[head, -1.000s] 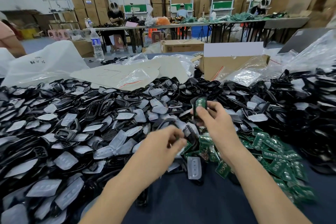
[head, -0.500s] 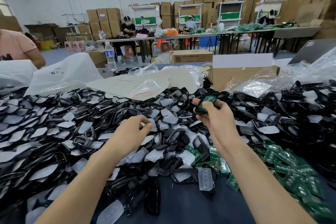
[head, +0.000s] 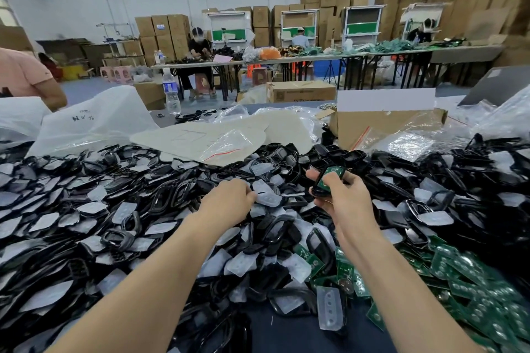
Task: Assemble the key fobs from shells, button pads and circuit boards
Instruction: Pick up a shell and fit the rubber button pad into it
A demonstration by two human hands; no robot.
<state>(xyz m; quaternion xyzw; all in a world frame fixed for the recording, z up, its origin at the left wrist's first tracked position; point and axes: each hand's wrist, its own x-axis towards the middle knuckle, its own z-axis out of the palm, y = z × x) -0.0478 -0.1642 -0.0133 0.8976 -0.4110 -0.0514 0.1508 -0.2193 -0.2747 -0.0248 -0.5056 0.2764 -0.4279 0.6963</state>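
My right hand grips a black key fob shell with a green circuit board seated in it, held above the pile. My left hand reaches into the heap and its fingertips pinch a translucent button pad lying among the parts. Black shells and pale button pads cover the table in a deep pile. Green circuit boards lie heaped at the lower right.
A cardboard box and clear plastic bags sit behind the pile on the right, white bags on the left. A water bottle stands at the far edge. A loose button pad lies on the dark table cloth near me.
My left hand moved forward and away from me into the pile, reaching a button pad. My right hand kept the shell with the board, shifting slightly forward.
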